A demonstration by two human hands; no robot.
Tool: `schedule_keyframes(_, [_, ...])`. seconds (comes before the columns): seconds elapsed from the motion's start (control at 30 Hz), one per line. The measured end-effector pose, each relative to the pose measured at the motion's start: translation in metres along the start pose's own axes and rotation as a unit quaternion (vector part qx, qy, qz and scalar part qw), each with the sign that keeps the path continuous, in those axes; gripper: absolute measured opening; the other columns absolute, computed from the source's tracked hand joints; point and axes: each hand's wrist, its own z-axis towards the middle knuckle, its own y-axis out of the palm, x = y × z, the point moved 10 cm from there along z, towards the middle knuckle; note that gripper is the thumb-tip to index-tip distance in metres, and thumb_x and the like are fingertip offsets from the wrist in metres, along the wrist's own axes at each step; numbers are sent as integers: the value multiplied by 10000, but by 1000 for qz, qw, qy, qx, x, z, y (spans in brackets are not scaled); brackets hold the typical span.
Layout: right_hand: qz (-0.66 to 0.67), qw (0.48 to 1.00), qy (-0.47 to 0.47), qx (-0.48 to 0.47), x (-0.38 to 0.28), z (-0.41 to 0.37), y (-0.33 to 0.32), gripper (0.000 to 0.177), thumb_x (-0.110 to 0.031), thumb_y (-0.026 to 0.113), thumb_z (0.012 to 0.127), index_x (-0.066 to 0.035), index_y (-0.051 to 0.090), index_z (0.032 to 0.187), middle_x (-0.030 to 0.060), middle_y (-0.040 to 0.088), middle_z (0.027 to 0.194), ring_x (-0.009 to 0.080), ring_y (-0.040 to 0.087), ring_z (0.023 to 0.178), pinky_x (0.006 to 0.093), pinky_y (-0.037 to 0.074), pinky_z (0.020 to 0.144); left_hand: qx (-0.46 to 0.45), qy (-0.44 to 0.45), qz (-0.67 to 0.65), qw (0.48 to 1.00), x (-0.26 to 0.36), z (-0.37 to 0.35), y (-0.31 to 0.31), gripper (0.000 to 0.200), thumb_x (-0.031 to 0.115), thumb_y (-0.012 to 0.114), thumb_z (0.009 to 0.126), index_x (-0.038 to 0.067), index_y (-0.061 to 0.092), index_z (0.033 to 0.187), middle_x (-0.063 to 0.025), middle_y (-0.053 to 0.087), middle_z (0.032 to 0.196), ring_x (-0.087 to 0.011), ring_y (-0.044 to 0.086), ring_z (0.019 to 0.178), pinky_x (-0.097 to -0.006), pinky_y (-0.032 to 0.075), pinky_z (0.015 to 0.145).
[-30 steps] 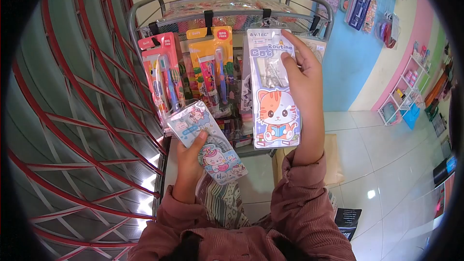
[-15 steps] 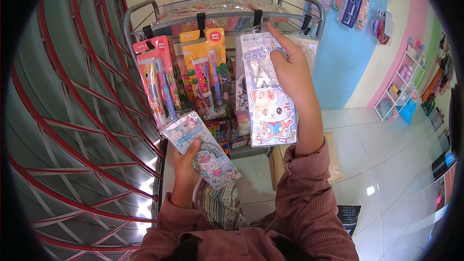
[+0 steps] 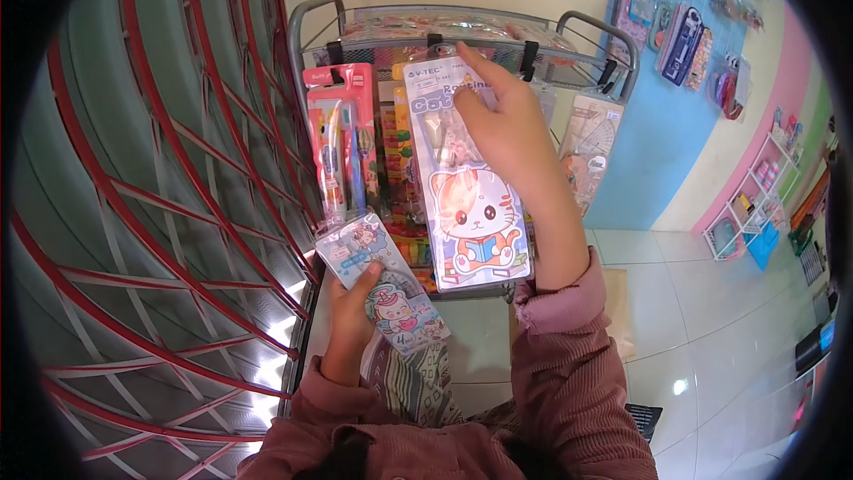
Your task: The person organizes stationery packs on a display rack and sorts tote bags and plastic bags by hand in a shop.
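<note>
My right hand (image 3: pixel 511 129) pinches the top of a tall, flat cat-print stationery pack (image 3: pixel 475 222), marked V-TEC, in front of the rack. My left hand (image 3: pixel 353 316), lower down, grips a pale blue stationery pack (image 3: pixel 400 302) with a unicorn-like figure and "4 pcs" printed on it, its thumb across the front. This pack tilts to the left at its top. Behind it hangs a red toothbrush pack (image 3: pixel 340 142). The cat-print pack hides most of a yellow pack (image 3: pixel 398 124).
A grey metal mesh rack (image 3: pixel 311 22) with black clips holds plastic-wrapped goods. At its right hangs a pack with a protractor (image 3: pixel 593 133). Red folding lattice bars (image 3: pixel 169 204) stand on the left. Farther right are a blue wall with hanging goods and a white shelf (image 3: pixel 760 182).
My right hand has moved the cat-print pack left along the rack, so it now covers most of the yellow toothbrush pack. The view has shifted left. My left hand still holds its pack.
</note>
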Motion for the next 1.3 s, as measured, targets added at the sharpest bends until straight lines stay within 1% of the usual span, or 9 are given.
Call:
schedule_keyframes(0.17, [-31, 997, 51, -41, 6, -4, 12, 473, -119, 538, 837, -23, 499, 1298, 180, 627, 1126, 174, 609, 914, 269, 452, 815, -6, 9, -9, 1000, -1, 5, -21, 326, 70, 582, 864, -8, 493, 1167, -123, 622, 1009, -231, 644, 858, -367, 545, 757])
schedule_keyframes(0.43, [-99, 978, 156, -92, 19, -14, 25, 499, -151, 545, 836, -56, 482, 1322, 150, 640, 982, 181, 600, 852, 257, 460, 725, 5, -6, -20, 1000, 0, 1, -22, 342, 75, 575, 868, -14, 484, 1185, -135, 620, 1027, -241, 642, 881, -368, 542, 767])
schedule_keyframes(0.53, [-174, 983, 33, -44, 14, -26, 20, 442, -187, 582, 818, -72, 559, 1244, 224, 578, 1033, 315, 609, 916, 382, 478, 760, 1, -10, -18, 1000, -3, 1, -24, 343, 77, 574, 871, -16, 480, 1188, -134, 617, 1029, -242, 639, 890, -369, 536, 782])
schedule_keyframes(0.67, [-191, 976, -43, 95, 3, -49, -27, 328, -193, 634, 823, -52, 612, 1119, 133, 581, 1074, 277, 592, 931, 362, 478, 783, -5, -13, -28, 1000, -3, 1, -23, 356, 78, 575, 849, -21, 486, 1180, -137, 615, 1031, -247, 637, 895, -375, 530, 797])
schedule_keyframes(0.87, [112, 965, 135, -194, 29, -82, 6, 237, -195, 626, 892, -8, 621, 1037, 9, 625, 884, 71, 554, 822, 235, 460, 679, -138, -25, 57, 989, -2, -3, 49, 352, 81, 571, 842, -7, 498, 1175, -114, 612, 1077, -201, 609, 958, -299, 482, 833])
schedule_keyframes(0.97, [37, 934, 155, -320, 40, -105, 36, 247, -196, 625, 893, -3, 623, 1046, 8, 633, 884, 54, 540, 800, 230, 456, 660, -181, 37, 91, 978, 0, -4, 96, 291, 94, 599, 881, -3, 526, 1145, -74, 617, 1057, -148, 592, 935, -294, 471, 827])
schedule_keyframes(1.07, [91, 972, 164, -142, 45, -83, -4, 255, -209, 630, 892, -3, 631, 1042, -2, 635, 844, 42, 535, 752, 215, 446, 650, -207, 81, 39, 974, 0, -3, 117, 257, 80, 565, 907, -2, 512, 1144, -76, 596, 1085, -129, 580, 956, -274, 468, 816])
schedule_keyframes(1.2, [141, 981, 101, 85, 64, -40, -60, 316, -304, 588, 911, 8, 637, 917, 7, 583, 683, 67, 505, 638, 256, 409, 571, -221, -12, 78, 972, -26, 2, 101, 187, 85, 498, 938, 11, 511, 1109, -88, 588, 1035, -135, 585, 955, -262, 500, 772])
schedule_keyframes(1.3, [33, 987, 123, 100, 77, -17, -78, 367, -342, 554, 926, 13, 636, 879, 8, 555, 669, 71, 469, 632, 262, 390, 580, -258, -29, 89, 962, -33, -1, 97, 179, 112, 471, 948, 14, 516, 1091, -99, 592, 1011, -172, 602, 935, -291, 521, 775])
